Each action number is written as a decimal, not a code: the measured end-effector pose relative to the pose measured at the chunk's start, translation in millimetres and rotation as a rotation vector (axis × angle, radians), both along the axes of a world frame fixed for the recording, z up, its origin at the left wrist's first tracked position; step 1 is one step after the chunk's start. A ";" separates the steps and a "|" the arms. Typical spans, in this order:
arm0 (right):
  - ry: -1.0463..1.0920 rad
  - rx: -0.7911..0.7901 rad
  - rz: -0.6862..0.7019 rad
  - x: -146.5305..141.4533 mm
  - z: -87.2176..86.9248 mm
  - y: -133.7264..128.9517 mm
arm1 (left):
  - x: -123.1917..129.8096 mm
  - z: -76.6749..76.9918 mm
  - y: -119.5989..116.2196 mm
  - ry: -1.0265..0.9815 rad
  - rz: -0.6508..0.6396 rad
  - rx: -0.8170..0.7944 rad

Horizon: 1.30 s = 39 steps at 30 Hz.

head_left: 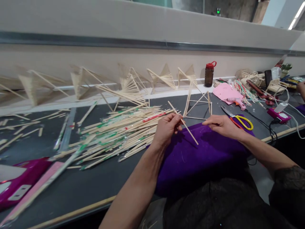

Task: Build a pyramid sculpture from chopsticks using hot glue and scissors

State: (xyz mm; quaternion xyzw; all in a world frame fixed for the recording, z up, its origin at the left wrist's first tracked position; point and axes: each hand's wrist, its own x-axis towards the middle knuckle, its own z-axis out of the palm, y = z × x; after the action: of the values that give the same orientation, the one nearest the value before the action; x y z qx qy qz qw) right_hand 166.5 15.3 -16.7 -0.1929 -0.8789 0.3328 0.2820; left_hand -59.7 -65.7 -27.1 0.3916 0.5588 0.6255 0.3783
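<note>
Dark patterned clothing (pixel 214 203) lies nearest, and beyond it a deep purple cloth (pixel 197 159) spreads at the edge of the dark grey surface (pixel 100 181). Above the cloth, the left hand (pixel 168 127) grasps a thin, pale wooden stick (pixel 190 131) between thumb and fingers, tilted. The right hand (pixel 220 125) is near it, fingertips drawn together; whether its grip contains anything, I cannot tell. Yellow-and-red-handled scissors (pixel 235 117) lie just beyond the right hand; a heap of pale wooden sticks (pixel 128 127) lies left of the cloth.
</note>
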 end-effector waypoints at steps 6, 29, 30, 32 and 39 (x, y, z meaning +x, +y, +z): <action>0.069 -0.174 -0.119 -12.8 22.2 5.2 | 18.2 -2.0 -4.0 0.140 -0.173 0.007; 0.317 -0.276 -0.144 -28.3 59.1 25.2 | 36.2 -7.3 -9.4 0.159 -0.445 -0.012; 0.336 -0.249 -0.168 -25.5 64.8 28.2 | 35.5 -7.3 -9.2 0.150 -0.452 -0.017; 0.363 -0.210 -0.207 -20.5 76.3 34.7 | 34.1 -6.6 -8.8 0.143 -0.440 -0.020; 0.488 -0.220 -0.298 -16.7 92.5 54.2 | 26.9 -2.2 -9.0 0.060 -0.358 -0.092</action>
State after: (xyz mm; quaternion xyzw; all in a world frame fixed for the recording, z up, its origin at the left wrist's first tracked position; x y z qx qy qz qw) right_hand 149.8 69.5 75.7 -0.2634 -0.7060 0.4174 0.5079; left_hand -32.8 -74.7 -29.3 0.4857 0.5193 0.5098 0.4843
